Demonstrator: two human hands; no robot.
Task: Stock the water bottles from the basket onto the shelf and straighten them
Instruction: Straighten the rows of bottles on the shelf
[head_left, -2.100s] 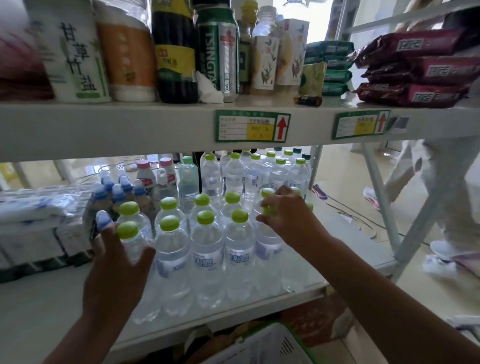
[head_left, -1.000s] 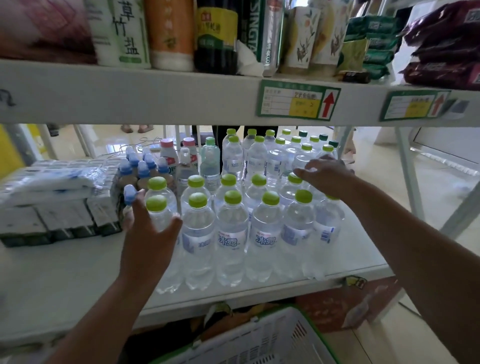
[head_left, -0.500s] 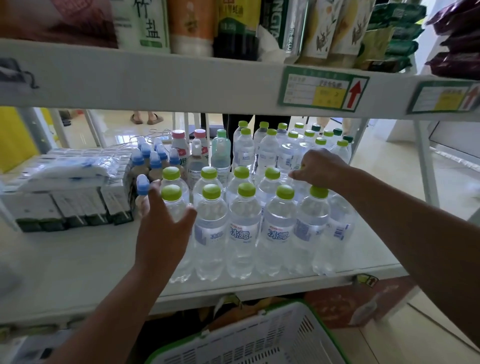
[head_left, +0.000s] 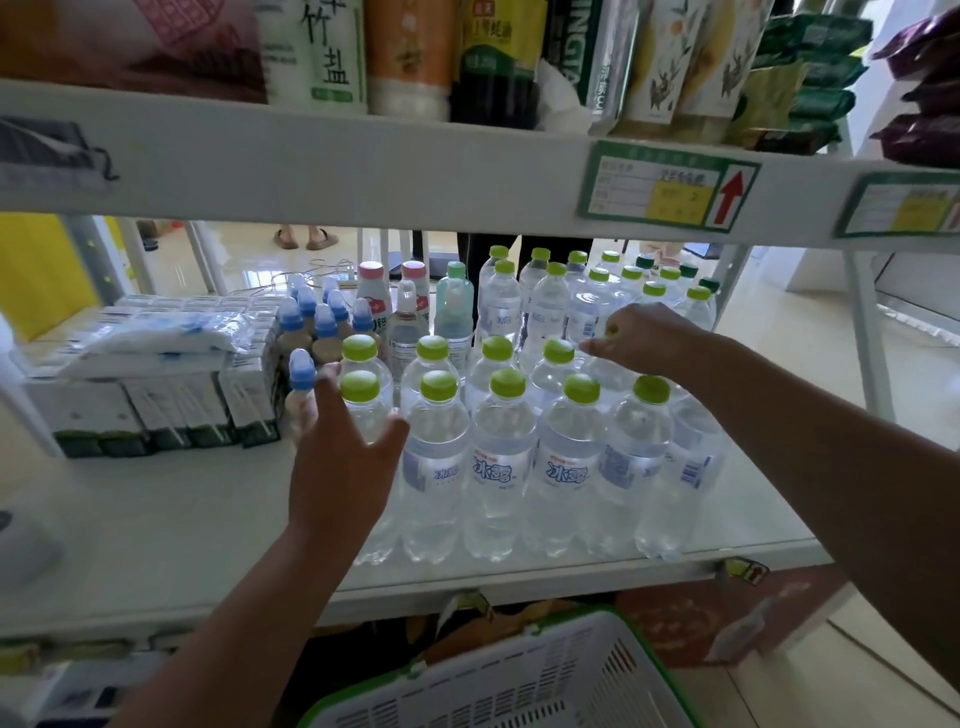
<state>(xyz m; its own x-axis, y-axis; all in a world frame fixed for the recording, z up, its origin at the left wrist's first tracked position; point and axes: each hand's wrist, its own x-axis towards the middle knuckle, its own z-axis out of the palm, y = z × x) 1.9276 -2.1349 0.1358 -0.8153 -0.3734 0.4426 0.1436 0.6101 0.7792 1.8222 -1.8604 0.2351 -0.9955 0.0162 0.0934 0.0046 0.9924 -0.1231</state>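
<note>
Clear water bottles with green caps (head_left: 498, 467) stand in rows on the white middle shelf (head_left: 171, 525). My left hand (head_left: 343, 457) presses spread fingers against the leftmost front bottle (head_left: 363, 410). My right hand (head_left: 641, 335) reaches over the second row at the right and pinches the green cap of a bottle there; the cap is mostly hidden by my fingers. The white basket with a green rim (head_left: 519, 675) sits below the shelf at the bottom edge of the view.
Blue-capped small bottles (head_left: 311, 322) and wrapped carton packs (head_left: 156, 379) stand left of the water. More green-capped bottles (head_left: 597, 291) fill the back. The upper shelf (head_left: 363, 166) carries bottles, cans and packets. A person's feet show on the floor behind.
My right hand moved back from the front right bottles to a second-row cap. My left hand stayed against the left front bottle. The view shifted closer and lower.
</note>
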